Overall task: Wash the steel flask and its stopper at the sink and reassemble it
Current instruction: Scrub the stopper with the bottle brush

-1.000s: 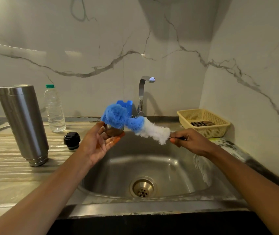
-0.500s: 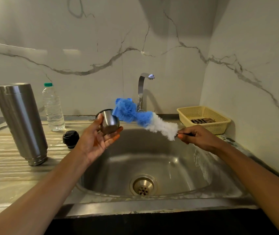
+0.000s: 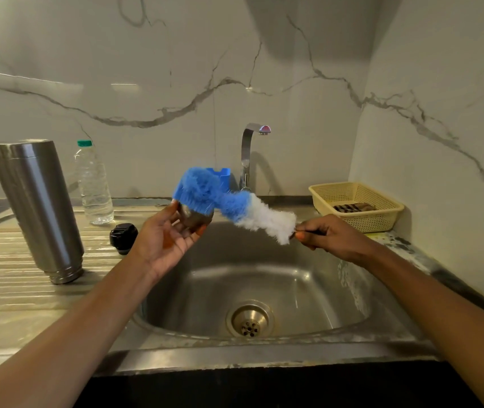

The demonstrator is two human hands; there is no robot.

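A person stands at a stainless steel sink (image 3: 264, 278) set into a ribbed steel surface (image 3: 8, 278). The left hand (image 3: 165, 237), palm up over the sink's far left edge, cradles a small round steel cup (image 3: 195, 217), thumb and fingers curled around it in a loose grip. The right hand (image 3: 327, 237) pinches closed on the thin handle of a fluffy blue-and-white bottle brush (image 3: 232, 206); the blue end of the brush presses onto the cup's mouth. On the surface to the left, the tall cylindrical steel flask (image 3: 36, 207) stands upside down. Near it, just left of the left hand, sits the black round stopper (image 3: 123, 237). A clear plastic water bottle with a green cap (image 3: 93, 184) stands farther back. A curved chrome tap (image 3: 249, 154) rises behind the sink, and a cream plastic basket (image 3: 358, 206) sits at the far right.
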